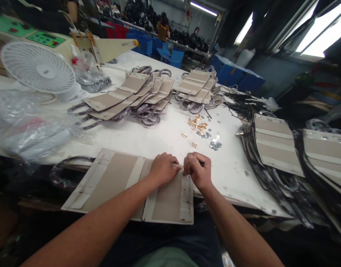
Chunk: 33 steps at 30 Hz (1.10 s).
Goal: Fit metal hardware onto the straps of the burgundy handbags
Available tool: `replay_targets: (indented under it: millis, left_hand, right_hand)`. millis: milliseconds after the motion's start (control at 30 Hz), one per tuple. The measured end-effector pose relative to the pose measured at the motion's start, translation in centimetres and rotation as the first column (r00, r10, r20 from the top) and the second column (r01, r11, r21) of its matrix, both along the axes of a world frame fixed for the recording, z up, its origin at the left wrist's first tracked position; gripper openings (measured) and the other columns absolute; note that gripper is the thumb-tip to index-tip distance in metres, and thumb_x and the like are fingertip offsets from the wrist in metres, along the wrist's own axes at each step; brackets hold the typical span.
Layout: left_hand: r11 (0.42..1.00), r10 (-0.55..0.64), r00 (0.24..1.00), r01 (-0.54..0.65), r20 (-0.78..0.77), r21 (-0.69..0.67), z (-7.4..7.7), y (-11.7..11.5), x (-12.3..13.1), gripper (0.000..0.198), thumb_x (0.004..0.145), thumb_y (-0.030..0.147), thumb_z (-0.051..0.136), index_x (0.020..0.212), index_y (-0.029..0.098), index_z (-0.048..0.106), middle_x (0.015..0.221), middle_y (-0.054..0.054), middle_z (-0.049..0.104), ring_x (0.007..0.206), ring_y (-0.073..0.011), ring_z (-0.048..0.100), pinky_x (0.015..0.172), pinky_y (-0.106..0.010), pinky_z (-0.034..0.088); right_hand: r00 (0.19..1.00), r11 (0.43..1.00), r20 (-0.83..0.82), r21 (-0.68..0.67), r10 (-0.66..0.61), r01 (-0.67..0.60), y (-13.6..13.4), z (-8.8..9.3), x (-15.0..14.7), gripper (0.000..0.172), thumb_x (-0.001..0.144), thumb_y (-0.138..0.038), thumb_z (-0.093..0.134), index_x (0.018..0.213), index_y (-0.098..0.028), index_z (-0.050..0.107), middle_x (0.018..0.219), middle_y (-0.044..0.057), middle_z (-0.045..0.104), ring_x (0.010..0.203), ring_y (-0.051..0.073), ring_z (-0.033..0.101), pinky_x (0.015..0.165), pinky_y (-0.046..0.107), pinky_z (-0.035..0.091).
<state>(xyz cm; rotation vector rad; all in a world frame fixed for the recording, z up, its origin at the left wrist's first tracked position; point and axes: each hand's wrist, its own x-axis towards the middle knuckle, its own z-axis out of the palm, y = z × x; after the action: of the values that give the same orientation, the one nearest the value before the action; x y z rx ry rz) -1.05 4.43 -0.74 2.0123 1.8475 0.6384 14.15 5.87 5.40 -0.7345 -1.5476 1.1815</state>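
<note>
A beige panel piece point(120, 170) with pale strips lies open at the table's front edge, a wrapped handle point(57, 174) sticking out at its left. On its right part rests my left hand point(165, 168), fingers bent, thumb and fingertips pressed at the upper edge. My right hand point(197, 168) is closed just to the right, at the panel's upper right corner, around something dark and too small to name. The fingertips of both hands nearly meet. Beyond them lie gold metal pieces point(199, 125) and small silver pieces point(215, 142).
Stacks of similar panels with wrapped handles lie at the back point(156, 89) and right point(278, 142). A white fan point(42, 70) and clear plastic bags point(33, 126) are at the left. Blue boxes point(234, 74) and people point(163, 27) are farther back.
</note>
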Motion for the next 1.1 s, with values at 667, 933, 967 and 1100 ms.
replay_targets:
  millis: [667, 933, 967, 1100]
  left_hand:
    - [1.000, -0.013, 0.999, 0.013, -0.030, 0.016, 0.2, 0.8, 0.1, 0.024, 0.092, 0.046, 0.067, 0.094, 0.026, 0.081, 0.099, -0.003, 0.080, 0.100, -0.0257, 0.067, 0.089, -0.037, 0.050]
    - [0.943, -0.139, 0.987, 0.157, -0.080, 0.293, 0.8, -5.4, 1.4, 0.036, 0.095, 0.040, 0.065, 0.124, 0.020, 0.070, 0.128, -0.012, 0.069, 0.122, -0.0272, 0.060, 0.110, -0.044, 0.046]
    - [0.918, -0.220, 0.969, 0.245, -0.112, 0.312, 0.5, -6.9, 1.5, 0.042, 0.094, 0.045, 0.066, 0.127, 0.019, 0.068, 0.131, -0.013, 0.068, 0.123, -0.0282, 0.060, 0.111, -0.046, 0.046]
    - [0.859, -0.392, 0.873, 0.461, -0.291, 0.224, -1.1, -11.4, 1.5, 0.093, 0.076, 0.064, 0.080, 0.152, 0.020, 0.050, 0.156, -0.018, 0.053, 0.145, -0.0383, 0.046, 0.124, -0.059, 0.033]
  right_hand:
    - [0.418, 0.996, 0.904, 0.093, -0.088, 0.008, -0.3, -1.6, 6.0, 0.017, 0.083, -0.042, 0.076, 0.089, -0.026, 0.074, 0.084, 0.000, 0.076, 0.077, 0.019, 0.065, 0.067, 0.028, 0.040]
    - [0.296, 0.991, 0.948, 0.132, -0.121, -0.019, -0.5, -2.7, 6.4, 0.020, 0.088, -0.047, 0.070, 0.099, -0.031, 0.076, 0.102, 0.000, 0.080, 0.093, 0.022, 0.071, 0.071, 0.029, 0.041]
    - [0.294, 0.991, 0.949, 0.130, -0.119, -0.019, -0.5, -2.7, 6.4, 0.021, 0.088, -0.047, 0.070, 0.100, -0.031, 0.076, 0.102, 0.001, 0.080, 0.093, 0.022, 0.071, 0.071, 0.029, 0.042]
    - [0.298, 0.994, 0.949, 0.112, -0.105, -0.007, -0.3, -2.5, 6.5, 0.020, 0.087, -0.047, 0.072, 0.100, -0.032, 0.077, 0.101, 0.000, 0.080, 0.094, 0.022, 0.072, 0.072, 0.029, 0.042]
